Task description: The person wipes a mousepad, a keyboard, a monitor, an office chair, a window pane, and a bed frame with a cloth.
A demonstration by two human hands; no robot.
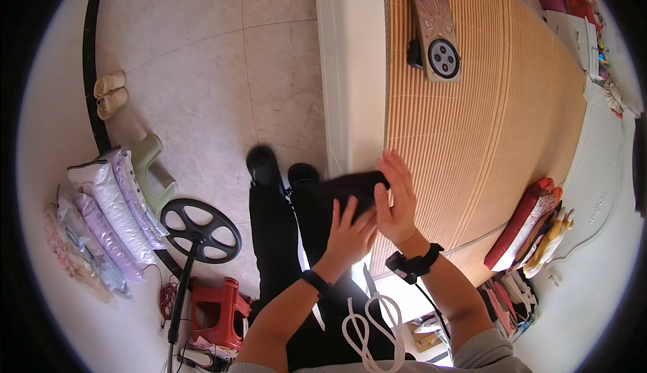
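Observation:
A dark cloth-like item point(354, 187) lies between my two hands at the edge of the bed. My left hand point(352, 231) rests with spread fingers on its lower part. My right hand point(397, 201) is at its right end, thumb and fingers apart around the corner; whether it grips the item is unclear. Both wrists wear black bands, and a small black device point(402, 267) with a cable sits at the right wrist. A phone in a patterned case point(438, 29) lies farther up on the slatted bamboo mat point(480, 120), propped on a small black object.
Folded red and white bedding point(520, 226) lies at the mat's right side. On the floor to the left stand a round black stand base point(202, 231), a red plastic stool point(217, 312), a green stool point(146, 171) and bagged textiles point(116, 206). A white cord point(374, 327) hangs before me.

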